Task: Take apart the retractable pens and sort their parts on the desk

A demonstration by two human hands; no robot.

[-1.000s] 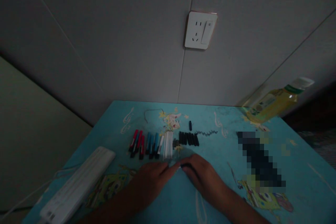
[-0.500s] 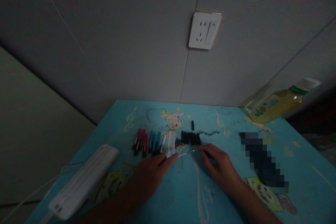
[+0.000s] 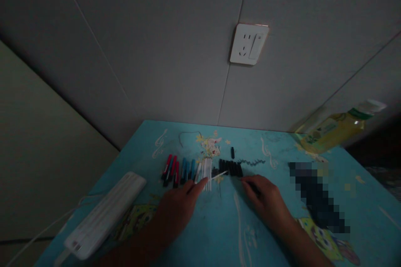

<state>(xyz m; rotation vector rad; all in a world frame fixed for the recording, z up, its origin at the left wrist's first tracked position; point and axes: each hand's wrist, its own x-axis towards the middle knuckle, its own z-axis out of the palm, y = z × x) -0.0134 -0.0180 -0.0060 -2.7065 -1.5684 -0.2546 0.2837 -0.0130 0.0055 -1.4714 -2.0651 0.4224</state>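
Stick (image 3: 218, 175), thin and white, sits pinched in the left hand (image 3: 181, 200), roughly midway between the left and right edges of the bench (image 3: 216, 227) — tip near black tubes (image 3: 235, 169). Fingers narrowed beside them, the right hand (image 3: 265, 196) — holding anything? Cannot tell.

"What numbers did the table (image 3: 213, 233) bear?"

"There were three red-ended pens (image 3: 177, 170), three blue-ended pens (image 3: 183, 169); one loose black piece (image 3: 232, 152) toward the back edge; one power strip (image 3: 105, 215), left edge; one bottle (image 3: 330, 133), back right corner."

"The white rods (image 3: 205, 168) and aligned black pieces (image 3: 232, 167)?"

"Several each, too crowded to count."
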